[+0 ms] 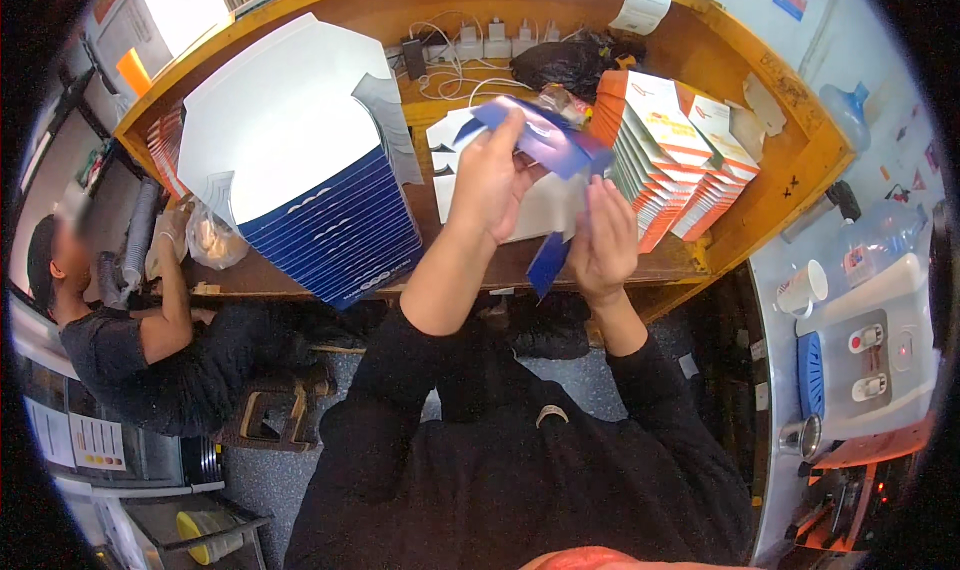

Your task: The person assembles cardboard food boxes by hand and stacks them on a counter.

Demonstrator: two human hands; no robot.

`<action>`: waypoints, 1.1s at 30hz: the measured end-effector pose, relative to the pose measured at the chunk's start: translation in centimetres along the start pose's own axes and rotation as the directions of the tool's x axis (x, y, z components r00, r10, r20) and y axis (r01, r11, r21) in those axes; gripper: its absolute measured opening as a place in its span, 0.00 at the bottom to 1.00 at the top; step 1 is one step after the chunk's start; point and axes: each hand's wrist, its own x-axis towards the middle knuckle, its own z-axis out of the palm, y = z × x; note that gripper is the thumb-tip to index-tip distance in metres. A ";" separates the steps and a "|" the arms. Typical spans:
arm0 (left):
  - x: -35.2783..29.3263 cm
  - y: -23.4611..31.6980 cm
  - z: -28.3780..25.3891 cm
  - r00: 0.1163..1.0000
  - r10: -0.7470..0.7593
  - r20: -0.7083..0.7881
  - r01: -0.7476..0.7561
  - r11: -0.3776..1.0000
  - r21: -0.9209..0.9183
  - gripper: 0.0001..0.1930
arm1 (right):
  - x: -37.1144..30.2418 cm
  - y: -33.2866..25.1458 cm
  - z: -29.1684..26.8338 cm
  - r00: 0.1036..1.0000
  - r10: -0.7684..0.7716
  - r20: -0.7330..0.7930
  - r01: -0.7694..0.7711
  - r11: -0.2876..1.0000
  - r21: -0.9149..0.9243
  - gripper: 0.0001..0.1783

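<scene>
A blue cardboard carton blank with a white inner side, partly folded, is up in front of me above the table; motion blurs its blue flap (545,140). My left hand (492,185) is closed on its upper left part, thumb against the blue face. On the right side, my right hand (605,240) pinches the carton near a fold, its fingers slightly blurred. A lower blue flap (547,265) hangs beside that hand. Left of my hands stands a tall stack of flat blue-and-white carton blanks (335,215), white side up.
Right of my hands lean orange-and-white folded cartons (660,140). Behind are a power strip with cables (468,45) and a black plastic bag (565,62). A wooden rim (790,100) bounds the table. A co-worker (130,330) sits at left beside a clear bag (213,238).
</scene>
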 end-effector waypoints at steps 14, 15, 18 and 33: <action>1.8 -3.9 -2.1 0.977 0.131 0.166 -0.107 0.983 -0.149 0.16 | -0.7 0.1 0.1 0.890 0.454 -0.048 -0.435 0.875 0.212 0.13; 1.7 -4.6 -2.6 0.979 0.142 0.149 -0.120 0.982 -0.146 0.15 | 0.3 -0.2 0.4 0.949 0.269 -0.163 -0.244 0.957 0.159 0.14; 1.5 -6.0 -3.6 0.988 0.063 0.144 -0.036 0.982 -0.183 0.14 | 2.2 0.3 -0.4 0.985 -0.048 0.165 0.057 0.997 -0.050 0.19; 0.4 -2.8 -1.3 0.976 0.188 0.111 -0.200 0.974 0.108 0.25 | 2.4 0.8 0.5 0.918 -0.249 0.308 0.248 0.968 0.043 0.19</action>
